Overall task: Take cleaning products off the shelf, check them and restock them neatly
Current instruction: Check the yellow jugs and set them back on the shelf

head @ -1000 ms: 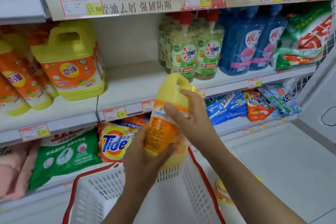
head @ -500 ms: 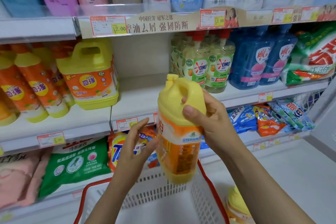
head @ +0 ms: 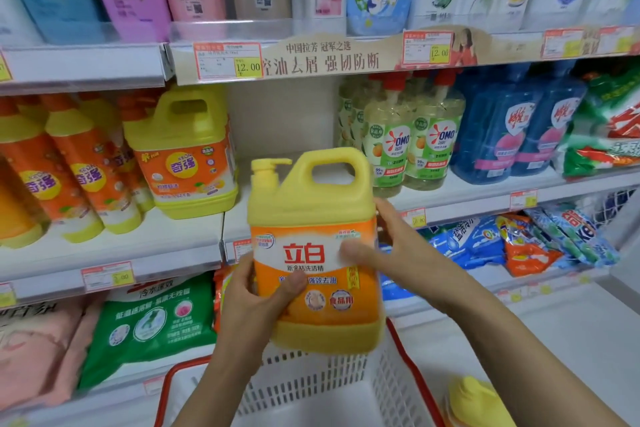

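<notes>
1. A person holds a yellow-and-orange dish detergent jug [head: 311, 253] upright at the centre of the frame, its front label turned to the camera. It hangs in the air above a white basket [head: 311, 388] with a red rim at the bottom edge.

2. The left hand [head: 254, 302] grips the jug's lower left edge, thumb pressed on the label and fingers curled behind. The right hand [head: 394, 253] clasps the right side, thumb laid across the label and fingers behind. That thumb is blurred, so how hard it presses cannot be told.

3. Done so far, by the look of it: this jug is off the middle shelf [head: 156, 236] and its check appears to be under way, with the label in plain sight.

4. Still to do: the jug has not been put back. A bare stretch of shelf shows behind it, between the Keon jug [head: 183, 156] at centre left and the OMO pump bottles [head: 415, 142] at centre right, and that looks the likely slot.

5. A blurred yellow object [head: 474, 399] sits just beside the basket at lower right. It may be another product waiting its turn, but what it is cannot be told.

6. The blue bottles [head: 512, 135] at upper right and the green bag [head: 152, 322] at lower left stand in place, so the job seems nearer its start than its end.
</notes>
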Demonstrator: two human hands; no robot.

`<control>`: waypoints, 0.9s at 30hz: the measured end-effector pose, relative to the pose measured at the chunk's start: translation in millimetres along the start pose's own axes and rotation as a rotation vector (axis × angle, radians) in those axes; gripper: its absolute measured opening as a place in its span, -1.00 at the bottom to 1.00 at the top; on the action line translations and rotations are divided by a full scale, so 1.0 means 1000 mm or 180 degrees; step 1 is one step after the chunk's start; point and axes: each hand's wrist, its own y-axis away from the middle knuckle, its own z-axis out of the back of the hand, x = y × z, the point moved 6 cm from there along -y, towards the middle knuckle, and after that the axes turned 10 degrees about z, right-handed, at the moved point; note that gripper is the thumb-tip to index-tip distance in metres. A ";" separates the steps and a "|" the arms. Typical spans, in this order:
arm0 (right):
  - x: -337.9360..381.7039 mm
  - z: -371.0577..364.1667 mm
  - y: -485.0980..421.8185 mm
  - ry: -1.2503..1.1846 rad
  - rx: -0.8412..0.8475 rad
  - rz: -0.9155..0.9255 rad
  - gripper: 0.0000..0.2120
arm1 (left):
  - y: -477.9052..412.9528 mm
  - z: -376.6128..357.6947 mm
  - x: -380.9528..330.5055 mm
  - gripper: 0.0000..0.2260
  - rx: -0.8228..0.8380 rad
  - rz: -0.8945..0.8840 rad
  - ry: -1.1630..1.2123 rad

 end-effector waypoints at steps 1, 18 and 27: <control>-0.002 -0.002 0.000 0.0143 0.0060 0.0037 -0.34 | -0.002 0.004 -0.007 -0.20 -0.0176 -0.0177 -0.0085; -0.037 0.031 -0.160 0.0701 -0.0300 0.1407 -0.26 | -0.144 0.006 -0.086 -0.22 -0.0806 -0.1620 -0.1755; -0.093 0.051 -0.250 0.0259 -0.0212 0.0786 -0.30 | -0.213 -0.006 -0.098 -0.40 -0.1402 -0.1138 -0.2475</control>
